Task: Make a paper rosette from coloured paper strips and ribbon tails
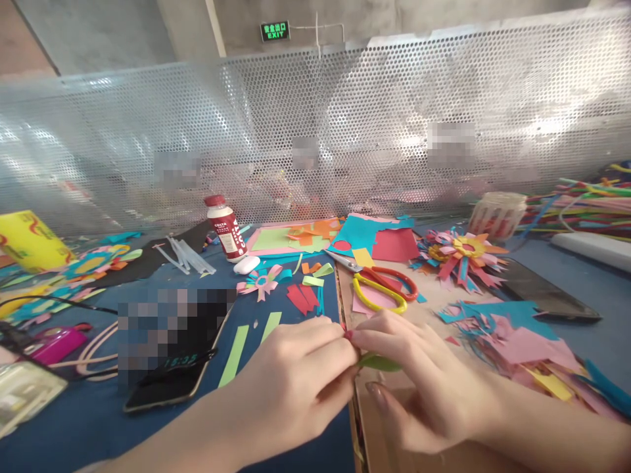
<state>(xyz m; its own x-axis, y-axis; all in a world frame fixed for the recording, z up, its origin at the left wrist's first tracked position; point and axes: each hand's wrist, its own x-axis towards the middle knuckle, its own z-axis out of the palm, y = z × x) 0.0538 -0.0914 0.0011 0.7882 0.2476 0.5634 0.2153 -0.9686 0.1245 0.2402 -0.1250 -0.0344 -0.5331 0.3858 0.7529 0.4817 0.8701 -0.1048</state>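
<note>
Blue tabletop point(73, 427), lower centre: left hand point(300, 374) seemingly grasps green strip point(382, 362), long axis rightward, under right hand point(438, 381), thumb and fingers parted.

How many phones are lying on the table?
2. One phone is on the left, its lit digits reading 15:35; the other phone is on the right, beside a paper flower. Paper scraps could hide more.

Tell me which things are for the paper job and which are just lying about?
Probably for the job:
- green paper at the left hand and right hand
- light green strips
- scissors
- red paper pieces

Just lying about, it seems:
- bottle
- left phone
- right phone
- small white case
</note>
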